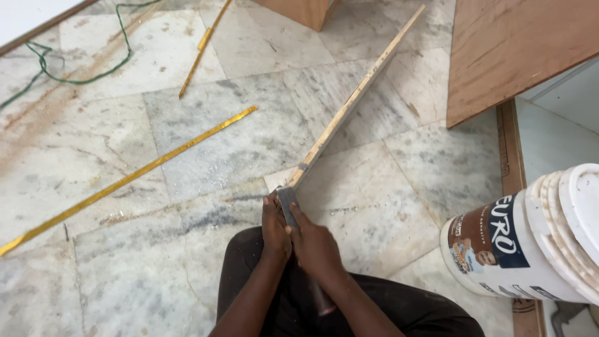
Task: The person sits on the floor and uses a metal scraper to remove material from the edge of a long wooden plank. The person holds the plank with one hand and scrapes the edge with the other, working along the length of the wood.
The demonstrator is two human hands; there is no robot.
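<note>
- Your left hand (274,228) and right hand (315,246) are pressed together, clamping the near end of the long thin pale wooden strip (349,106), which slants across the grey marble floor (187,249).
- Judged light, whippy; support it further along.

Bucket (524,243) right of wooden strip (355,100), metal strips (125,181) left

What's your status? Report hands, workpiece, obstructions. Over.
Left hand and right hand both gripping a grey flat tool at the near end of the long wooden strip. White bucket lying at right, apart.
</note>
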